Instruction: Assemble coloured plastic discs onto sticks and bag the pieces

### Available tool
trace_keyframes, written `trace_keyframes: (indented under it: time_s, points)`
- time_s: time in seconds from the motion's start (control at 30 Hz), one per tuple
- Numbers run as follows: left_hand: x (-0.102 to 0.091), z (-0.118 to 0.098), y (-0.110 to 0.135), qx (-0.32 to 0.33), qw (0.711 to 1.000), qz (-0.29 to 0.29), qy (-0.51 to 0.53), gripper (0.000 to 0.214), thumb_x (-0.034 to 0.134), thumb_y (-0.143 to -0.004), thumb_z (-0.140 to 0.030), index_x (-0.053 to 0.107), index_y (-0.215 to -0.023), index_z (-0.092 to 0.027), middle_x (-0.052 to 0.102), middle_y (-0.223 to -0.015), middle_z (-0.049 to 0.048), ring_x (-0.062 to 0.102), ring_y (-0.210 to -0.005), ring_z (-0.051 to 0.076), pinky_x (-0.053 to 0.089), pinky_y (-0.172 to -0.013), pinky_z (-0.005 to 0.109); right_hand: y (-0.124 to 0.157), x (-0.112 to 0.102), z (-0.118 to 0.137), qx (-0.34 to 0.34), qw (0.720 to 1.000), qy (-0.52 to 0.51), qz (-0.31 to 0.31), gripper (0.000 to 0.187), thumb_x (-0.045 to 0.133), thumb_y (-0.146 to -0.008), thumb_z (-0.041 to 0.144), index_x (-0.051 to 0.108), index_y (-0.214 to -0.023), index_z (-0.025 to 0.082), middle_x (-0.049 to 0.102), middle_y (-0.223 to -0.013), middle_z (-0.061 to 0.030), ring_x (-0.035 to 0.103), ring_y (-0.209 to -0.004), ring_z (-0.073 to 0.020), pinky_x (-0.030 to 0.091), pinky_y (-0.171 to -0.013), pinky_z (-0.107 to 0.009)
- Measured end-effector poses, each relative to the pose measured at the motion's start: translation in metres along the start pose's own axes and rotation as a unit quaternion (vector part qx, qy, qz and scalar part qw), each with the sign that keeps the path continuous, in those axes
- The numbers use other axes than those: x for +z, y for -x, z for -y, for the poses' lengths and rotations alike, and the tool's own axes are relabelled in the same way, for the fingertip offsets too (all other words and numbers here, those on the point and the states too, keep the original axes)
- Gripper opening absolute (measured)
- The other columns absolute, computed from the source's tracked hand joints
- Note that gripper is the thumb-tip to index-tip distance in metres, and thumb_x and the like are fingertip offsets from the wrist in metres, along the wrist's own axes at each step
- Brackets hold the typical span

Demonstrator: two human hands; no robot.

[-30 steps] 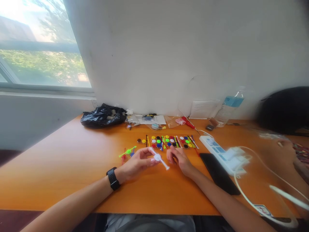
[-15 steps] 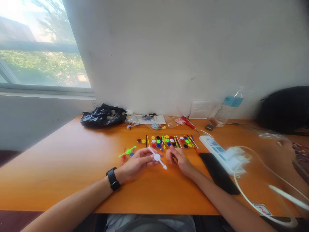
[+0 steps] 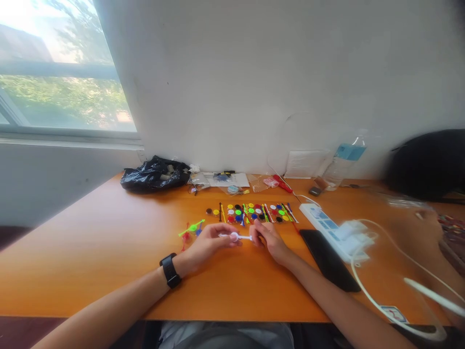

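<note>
My left hand (image 3: 214,238) pinches a white plastic spinner arrow (image 3: 243,237) by its round hub, with the thumb on top. The arrow lies level, pointing right. My right hand (image 3: 269,240) is closed with curled fingers beside the arrow's right tip; whether they touch it I cannot tell. No object shows in the right hand. Left of my left hand lies a small pile of assembled spinners, with a green spinner (image 3: 192,228) on top and a red spinner (image 3: 186,237) below. Behind my hands, rows of coloured discs (image 3: 231,212) alternate with loose coloured arrows (image 3: 267,213).
A black phone (image 3: 329,259) and a white power strip (image 3: 327,228) with cables lie at right. Along the wall are a black plastic bag (image 3: 156,174), a red-handled screwdriver (image 3: 282,184) and a water bottle (image 3: 343,165). Another person's blurred arm (image 3: 425,237) is at far right.
The white arrow has turned from a slant towards me to level, its tip now by my right fingers. My left thumb has shifted onto the hub. Both hands stay nearly in place.
</note>
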State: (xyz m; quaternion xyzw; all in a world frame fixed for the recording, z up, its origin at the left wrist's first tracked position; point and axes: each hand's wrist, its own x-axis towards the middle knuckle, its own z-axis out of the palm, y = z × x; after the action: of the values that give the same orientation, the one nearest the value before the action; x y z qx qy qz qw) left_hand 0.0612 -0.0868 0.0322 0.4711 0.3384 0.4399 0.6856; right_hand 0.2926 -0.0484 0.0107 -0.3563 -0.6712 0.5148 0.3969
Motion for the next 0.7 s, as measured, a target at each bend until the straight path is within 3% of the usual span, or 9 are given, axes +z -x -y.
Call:
trace_keyframes:
  time_s: [0.2, 0.3, 0.47, 0.6, 0.7]
  points:
    - [-0.004, 0.008, -0.003, 0.045, 0.987, -0.021, -0.151, 0.038, 0.084, -0.083, -0.047, 0.077, -0.099, -0.013, 0.079, -0.101, 0.0115, 0.074, -0.094, 0.025, 0.057, -0.085, 0.032, 0.002, 0.001, -0.003, 0.030, 0.999, -0.018, 0.011, 0.064, 0.050, -0.099, 0.071, 0.059, -0.064, 0.018, 0.053, -0.061, -0.0008, 0.045, -0.058, -0.0139, 0.031, -0.059, -0.030]
    - [-0.007, 0.015, -0.005, 0.086, 0.968, -0.015, -0.235, 0.034, 0.078, -0.089, -0.046, 0.077, -0.100, -0.014, 0.080, -0.099, 0.0102, 0.074, -0.092, 0.024, 0.057, -0.081, 0.030, 0.003, 0.002, -0.001, 0.009, 0.999, 0.015, 0.041, 0.053, 0.058, -0.098, 0.064, 0.058, -0.072, 0.018, 0.050, -0.066, 0.0014, 0.043, -0.062, -0.0131, 0.031, -0.060, -0.028]
    - [-0.011, 0.027, -0.003, 0.155, 0.901, 0.022, -0.405, 0.023, 0.060, -0.102, -0.038, 0.074, -0.105, -0.020, 0.079, -0.099, 0.0055, 0.073, -0.088, 0.020, 0.053, -0.075, 0.027, 0.003, 0.007, -0.002, -0.009, 0.991, 0.097, 0.088, 0.040, 0.073, -0.092, 0.052, 0.059, -0.077, 0.018, 0.051, -0.071, 0.0022, 0.044, -0.067, -0.0130, 0.032, -0.061, -0.027]
    - [-0.015, 0.031, -0.005, 0.201, 0.823, 0.034, -0.531, 0.020, 0.053, -0.104, -0.030, 0.071, -0.106, -0.022, 0.075, -0.100, 0.0058, 0.069, -0.091, 0.020, 0.051, -0.080, 0.030, 0.003, 0.009, -0.005, -0.026, 0.984, 0.153, 0.093, 0.033, 0.073, -0.093, 0.047, 0.061, -0.081, 0.018, 0.055, -0.074, 0.0014, 0.048, -0.070, -0.0140, 0.037, -0.065, -0.027]
    - [-0.016, 0.029, -0.006, 0.240, 0.786, 0.056, -0.567, 0.022, 0.048, -0.104, -0.021, 0.070, -0.104, -0.021, 0.073, -0.099, 0.0066, 0.065, -0.093, 0.021, 0.049, -0.085, 0.032, 0.003, 0.010, -0.005, -0.035, 0.976, 0.195, 0.094, 0.030, 0.073, -0.092, 0.043, 0.062, -0.082, 0.018, 0.057, -0.074, 0.0011, 0.049, -0.069, -0.0138, 0.038, -0.064, -0.026]
